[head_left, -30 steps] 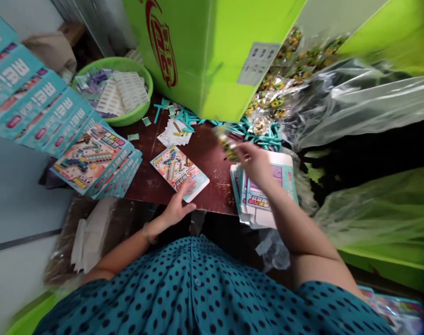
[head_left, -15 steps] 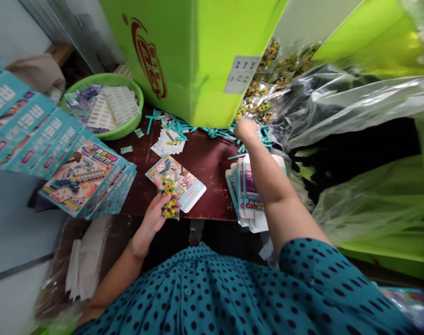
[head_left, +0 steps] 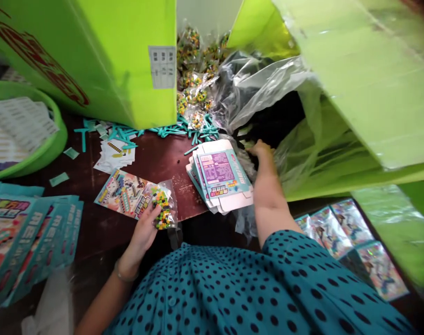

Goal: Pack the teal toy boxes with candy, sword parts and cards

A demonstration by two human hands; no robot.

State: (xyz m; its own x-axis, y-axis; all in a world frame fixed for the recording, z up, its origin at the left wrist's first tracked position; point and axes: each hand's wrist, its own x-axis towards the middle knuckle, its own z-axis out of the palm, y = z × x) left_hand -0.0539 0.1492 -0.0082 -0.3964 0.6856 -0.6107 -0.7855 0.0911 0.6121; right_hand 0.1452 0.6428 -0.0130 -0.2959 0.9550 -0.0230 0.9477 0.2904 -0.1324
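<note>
A clear plastic bag of small green, yellow and orange building bricks (head_left: 162,210) is held between the thumb and fingers of my left hand (head_left: 146,229). Beneath and behind it, a printed flat box (head_left: 123,193) lies on the dark red table. My right hand (head_left: 262,149) reaches into the dark opening of a green carton (head_left: 323,174) lined with clear plastic film. Its fingers are mostly hidden in the dark, so what they touch does not show. Left of that forearm lies a stack of flattened teal and purple boxes (head_left: 221,174).
Turquoise plastic sticks (head_left: 166,131) and white printed cards (head_left: 114,156) lie along the back. More brick bags (head_left: 194,81) are heaped between the green cartons. A green basin (head_left: 60,144) and filled teal boxes (head_left: 34,242) stand left. Shiny printed packs (head_left: 381,270) lie lower right.
My view has swung to the right. My right hand has gone from beside the turquoise sticks into the plastic-lined carton. The brick bag stays in my left hand.
</note>
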